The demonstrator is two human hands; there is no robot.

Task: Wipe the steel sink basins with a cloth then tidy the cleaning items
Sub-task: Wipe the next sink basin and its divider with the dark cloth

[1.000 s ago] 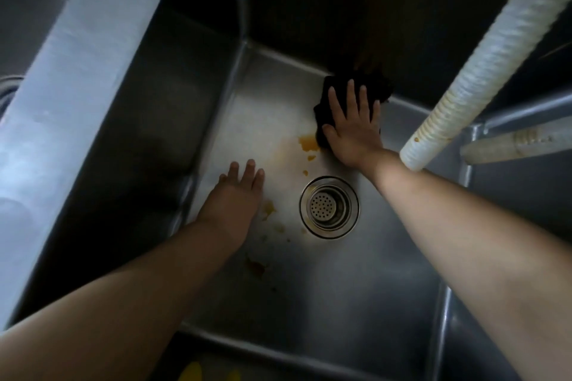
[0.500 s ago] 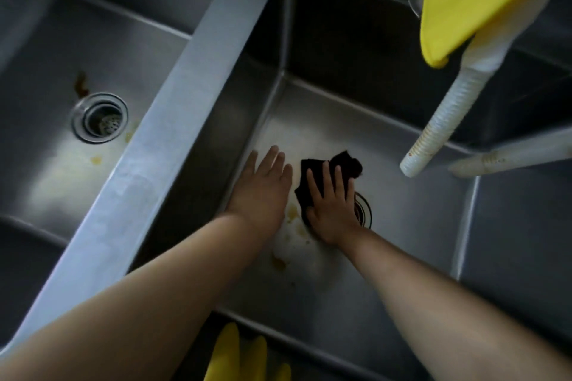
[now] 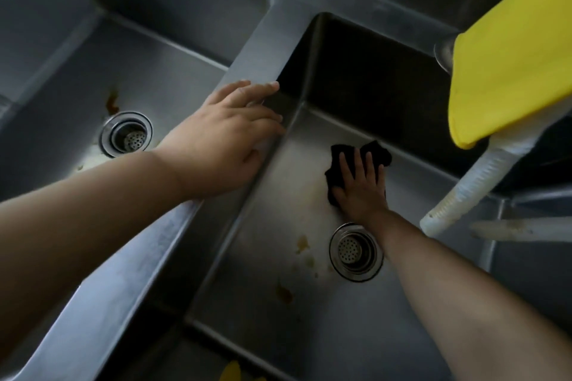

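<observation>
We have the black cloth (image 3: 356,153) flat on the floor of the right basin (image 3: 356,334), just beyond its drain strainer (image 3: 356,251), under our right hand (image 3: 360,187), whose fingers (image 3: 346,168) lie spread and straight on it. Our left hand (image 3: 223,139) rests with loosely extended fingers on the divider (image 3: 257,46). We judge the brown stains (image 3: 301,243) beside the drain could be missed, since the cloth sits away from them. The yellow item (image 3: 510,71) overhead is cut off, and the hose (image 3: 458,192) hides the basin's right edge.
</observation>
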